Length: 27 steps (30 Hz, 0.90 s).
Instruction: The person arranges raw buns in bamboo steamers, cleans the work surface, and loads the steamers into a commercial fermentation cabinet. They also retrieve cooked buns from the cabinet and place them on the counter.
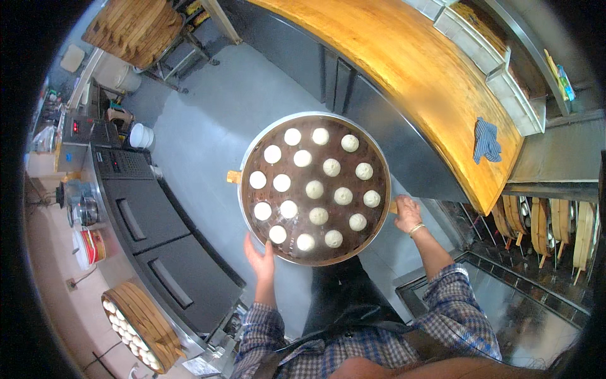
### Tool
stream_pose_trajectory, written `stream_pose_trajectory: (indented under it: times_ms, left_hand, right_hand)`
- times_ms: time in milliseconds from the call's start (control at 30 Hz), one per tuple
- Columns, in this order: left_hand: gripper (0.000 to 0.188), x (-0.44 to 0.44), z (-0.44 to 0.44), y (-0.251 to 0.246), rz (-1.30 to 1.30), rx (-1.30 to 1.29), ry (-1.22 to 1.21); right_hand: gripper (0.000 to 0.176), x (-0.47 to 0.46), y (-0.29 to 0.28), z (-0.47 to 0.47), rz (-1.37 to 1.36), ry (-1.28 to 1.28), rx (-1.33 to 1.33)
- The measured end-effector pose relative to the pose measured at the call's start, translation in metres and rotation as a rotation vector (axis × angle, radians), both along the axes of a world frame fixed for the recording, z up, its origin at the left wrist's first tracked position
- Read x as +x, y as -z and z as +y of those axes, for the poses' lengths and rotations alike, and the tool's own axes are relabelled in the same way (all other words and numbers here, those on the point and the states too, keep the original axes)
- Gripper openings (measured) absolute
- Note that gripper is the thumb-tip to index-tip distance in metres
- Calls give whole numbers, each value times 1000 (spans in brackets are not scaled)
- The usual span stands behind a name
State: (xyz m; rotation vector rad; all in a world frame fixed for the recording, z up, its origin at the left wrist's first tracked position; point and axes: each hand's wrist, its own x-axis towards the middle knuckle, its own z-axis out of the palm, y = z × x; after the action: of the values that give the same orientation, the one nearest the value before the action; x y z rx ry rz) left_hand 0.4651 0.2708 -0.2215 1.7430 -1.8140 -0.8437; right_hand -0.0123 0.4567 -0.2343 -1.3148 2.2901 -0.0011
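A round steamer tray [315, 142] with a metal rim is held up in front of me over the grey floor. Several white steamed-style buns [314, 189] are spread across its dark, perforated base; some on the right show pleated tops. My right hand [408, 214] grips the short wooden handle on the tray's right side. At the lower left of the rim is my left hand [260, 259], thumb near the edge and fingers passing along the outside. Another wooden handle [234, 176] sticks out on the left, with no hand on it.
A wooden worktop [426, 71] with a striped blue cloth [486, 140] curves along the upper right. Bamboo steamers [539, 227] stand on a rack at right. On the left are a dark-fronted counter [151, 208] and a steamer of buns [147, 322]. Stacked wooden rounds [135, 31] sit upper left.
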Motion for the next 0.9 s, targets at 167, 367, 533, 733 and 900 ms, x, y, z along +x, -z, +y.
stream_pose_trajectory:
  times_ms: [167, 367, 533, 733, 900]
  left_hand:
    - [91, 13, 32, 33, 520, 799, -411]
    - [75, 19, 28, 33, 495, 951, -249]
    - [66, 59, 14, 4, 654, 1116, -259]
    - [26, 91, 23, -59, 509, 1052, -299]
    - [51, 61, 32, -164, 467, 909, -64]
  right_hand:
    - [51, 11, 19, -28, -54, 38, -19]
    - [29, 20, -3, -12, -57, -18, -161]
    - [33, 58, -48, 17, -29, -21, -263]
    - [40, 91, -108, 71, -52, 25, -192]
    - [39, 122, -177, 151, 11, 167, -320]
